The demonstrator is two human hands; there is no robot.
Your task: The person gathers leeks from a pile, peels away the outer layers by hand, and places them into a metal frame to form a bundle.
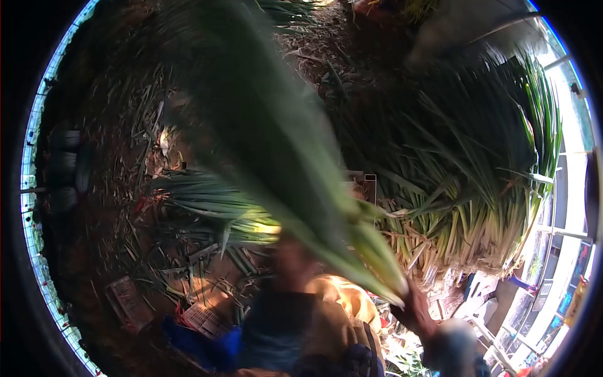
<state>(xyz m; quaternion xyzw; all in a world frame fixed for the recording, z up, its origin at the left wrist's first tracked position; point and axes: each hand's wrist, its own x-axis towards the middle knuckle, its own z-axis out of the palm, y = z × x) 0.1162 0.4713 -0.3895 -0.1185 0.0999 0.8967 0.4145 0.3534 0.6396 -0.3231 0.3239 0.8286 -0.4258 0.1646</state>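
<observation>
A long bunch of green onions (pixel 301 157) slants across the view, its leaves blurred toward the top and its pale root end at the lower right. My right hand (pixel 419 313) is closed at that pale end. Lower in the middle, my left hand (pixel 293 256) is smeared by motion beside the underside of the bunch, its fingers not distinct. Just behind the left hand lies another bundle of green onions (pixel 220 204) with yellowish-white stems, leaves pointing left.
A big heap of green onions (pixel 465 163) fills the right side, roots toward me. Loose leaves and trimmings litter the brown ground (pixel 125 188). Printed crates (pixel 206 319) and blue material (pixel 220 349) lie at lower left. A bright frame wall (pixel 568 207) stands far right.
</observation>
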